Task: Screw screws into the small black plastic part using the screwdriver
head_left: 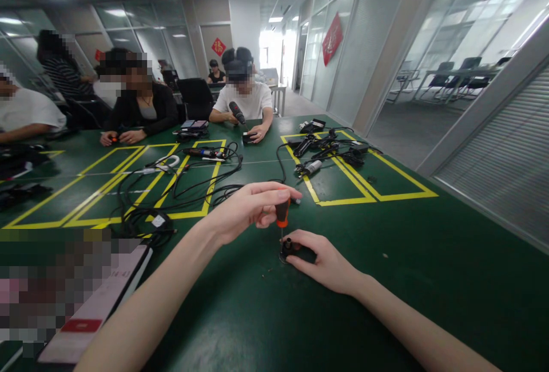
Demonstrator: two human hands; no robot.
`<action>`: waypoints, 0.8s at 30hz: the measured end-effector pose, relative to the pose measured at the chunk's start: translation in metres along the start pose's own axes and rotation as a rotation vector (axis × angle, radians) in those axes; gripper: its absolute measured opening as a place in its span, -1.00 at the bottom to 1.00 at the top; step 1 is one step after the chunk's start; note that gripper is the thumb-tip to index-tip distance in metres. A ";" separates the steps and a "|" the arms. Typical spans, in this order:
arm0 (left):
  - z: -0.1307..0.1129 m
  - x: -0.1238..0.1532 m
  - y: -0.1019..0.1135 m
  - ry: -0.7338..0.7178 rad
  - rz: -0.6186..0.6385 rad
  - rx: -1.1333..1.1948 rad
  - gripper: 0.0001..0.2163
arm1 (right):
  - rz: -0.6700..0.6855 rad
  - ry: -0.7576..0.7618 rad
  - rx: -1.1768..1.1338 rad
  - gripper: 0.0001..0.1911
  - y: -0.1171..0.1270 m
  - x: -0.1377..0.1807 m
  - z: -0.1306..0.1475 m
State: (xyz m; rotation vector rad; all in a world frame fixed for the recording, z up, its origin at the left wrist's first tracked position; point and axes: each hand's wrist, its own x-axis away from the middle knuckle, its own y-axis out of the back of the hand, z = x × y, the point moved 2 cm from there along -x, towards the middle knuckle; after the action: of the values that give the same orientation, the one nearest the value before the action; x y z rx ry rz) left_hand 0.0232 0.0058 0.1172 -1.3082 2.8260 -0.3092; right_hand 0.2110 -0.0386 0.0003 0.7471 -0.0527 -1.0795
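A screwdriver with a black and orange handle stands nearly upright in my left hand, whose fingers wrap round the top of the handle. Its thin shaft runs down to a small round black part on the green table. A short black post rises from that part. My right hand pinches the part from the right, thumb on the near side and fingers on the far side. Where exactly the screwdriver's tip meets the part is too small to tell. Tiny bits lie on the table just left of it.
Black cables lie tangled across yellow tape outlines at the left. More cables and plugs lie at the far right. A tablet-like screen is at the near left. Across the table a person holds a power drill; others sit further left.
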 end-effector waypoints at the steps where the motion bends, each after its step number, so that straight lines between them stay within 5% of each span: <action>1: 0.000 0.000 0.000 -0.007 0.007 -0.010 -0.56 | 0.000 0.000 -0.001 -0.83 0.000 0.000 0.000; 24: -0.001 -0.001 0.000 -0.036 0.069 0.036 -0.58 | 0.003 -0.002 0.023 -0.86 0.001 -0.001 0.003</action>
State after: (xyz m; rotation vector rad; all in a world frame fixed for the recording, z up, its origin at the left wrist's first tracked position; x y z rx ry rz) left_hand 0.0241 0.0068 0.1184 -1.1941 2.8150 -0.3296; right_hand 0.2106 -0.0390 0.0036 0.7660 -0.0680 -1.0788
